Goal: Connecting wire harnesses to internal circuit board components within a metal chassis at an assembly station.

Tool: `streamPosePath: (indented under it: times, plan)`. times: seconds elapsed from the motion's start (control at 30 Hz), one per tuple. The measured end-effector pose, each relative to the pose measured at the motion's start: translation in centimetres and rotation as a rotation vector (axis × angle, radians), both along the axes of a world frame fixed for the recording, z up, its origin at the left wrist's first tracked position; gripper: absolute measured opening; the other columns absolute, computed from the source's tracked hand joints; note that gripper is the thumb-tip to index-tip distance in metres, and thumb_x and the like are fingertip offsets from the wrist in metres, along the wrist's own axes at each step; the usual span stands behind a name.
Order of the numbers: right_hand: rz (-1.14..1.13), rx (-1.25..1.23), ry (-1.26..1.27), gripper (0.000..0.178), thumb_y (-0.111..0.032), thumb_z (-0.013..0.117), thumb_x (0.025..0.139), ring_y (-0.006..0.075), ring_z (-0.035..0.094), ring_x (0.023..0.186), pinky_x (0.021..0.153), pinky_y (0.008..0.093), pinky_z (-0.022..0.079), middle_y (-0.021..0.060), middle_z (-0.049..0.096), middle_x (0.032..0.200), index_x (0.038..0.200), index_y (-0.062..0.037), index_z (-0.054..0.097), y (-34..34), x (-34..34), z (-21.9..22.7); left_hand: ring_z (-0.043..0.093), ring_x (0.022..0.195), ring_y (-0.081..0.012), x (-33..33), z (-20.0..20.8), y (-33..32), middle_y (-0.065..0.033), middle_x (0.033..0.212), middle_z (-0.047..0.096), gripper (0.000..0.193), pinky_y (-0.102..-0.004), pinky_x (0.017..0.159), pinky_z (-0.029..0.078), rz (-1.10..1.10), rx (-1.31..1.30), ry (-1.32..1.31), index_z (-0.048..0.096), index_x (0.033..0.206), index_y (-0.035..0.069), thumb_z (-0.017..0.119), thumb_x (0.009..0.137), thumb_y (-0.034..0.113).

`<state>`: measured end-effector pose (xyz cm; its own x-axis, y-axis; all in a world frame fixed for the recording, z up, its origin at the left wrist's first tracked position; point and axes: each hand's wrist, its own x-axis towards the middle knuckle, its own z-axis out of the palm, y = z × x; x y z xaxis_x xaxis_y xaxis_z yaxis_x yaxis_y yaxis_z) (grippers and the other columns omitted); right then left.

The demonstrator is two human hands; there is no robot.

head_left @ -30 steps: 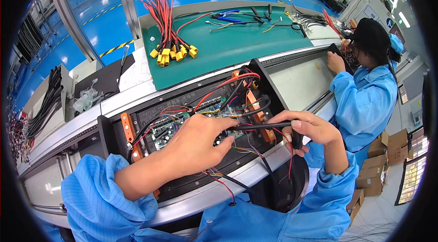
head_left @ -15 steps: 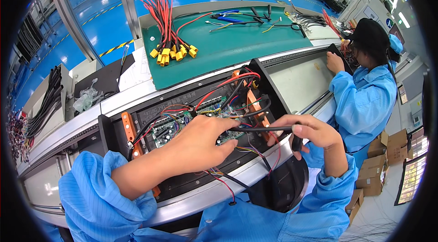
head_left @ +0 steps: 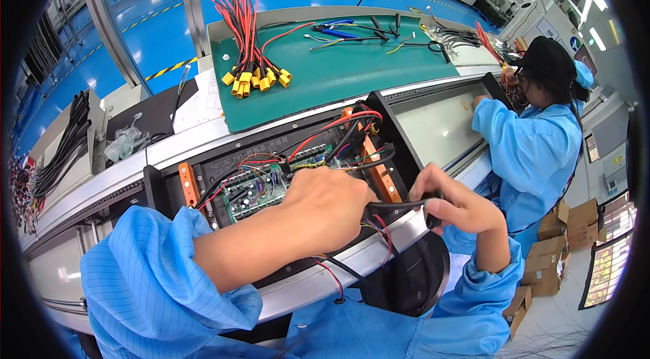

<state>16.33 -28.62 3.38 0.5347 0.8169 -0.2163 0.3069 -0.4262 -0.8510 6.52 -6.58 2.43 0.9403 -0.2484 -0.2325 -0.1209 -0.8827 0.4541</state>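
Note:
A black cable (head_left: 398, 205) is stretched between my two hands over the right front edge of a black tray (head_left: 291, 271). My left hand (head_left: 328, 200) lies across the tray, its fingers closed at the cable's left end; the fingertips are partly hidden. My right hand (head_left: 464, 207) pinches the cable farther right, where its black end bends down at the fingers. Under my left hand sits a green circuit board (head_left: 254, 193) with many thin coloured wires. Red and black leads (head_left: 335, 130) curve over the tray's far right part.
Orange bars (head_left: 188, 183) flank the board. Beyond lies a green mat (head_left: 332, 78) with red wires ending in yellow connectors (head_left: 254, 80) and blue-handled pliers (head_left: 338, 33). A co-worker in blue (head_left: 535, 129) works at the right. Black cables (head_left: 64, 146) lie far left.
My left hand has moved right, from over the board toward my right hand, and its spread fingers have closed on the cable. The co-worker's arm has shifted.

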Motion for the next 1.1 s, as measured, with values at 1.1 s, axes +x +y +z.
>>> streamPosePath:
  times: [1.1]
  plan:
    - [-0.165,0.239,-0.854,0.009,-0.002,0.055,0.088,0.0171,0.044,0.057,0.050,0.0271,0.037,0.0076,0.048,0.077,0.094,0.0007,0.062,4.0,-1.0,-6.6,0.062,0.073,-0.0389,0.6,-1.0,1.4,-0.0154,0.081,0.068,0.026,-0.0425,0.069,0.050,0.010,-0.151,0.035,0.068,0.100,0.006,0.051,0.080,0.009]
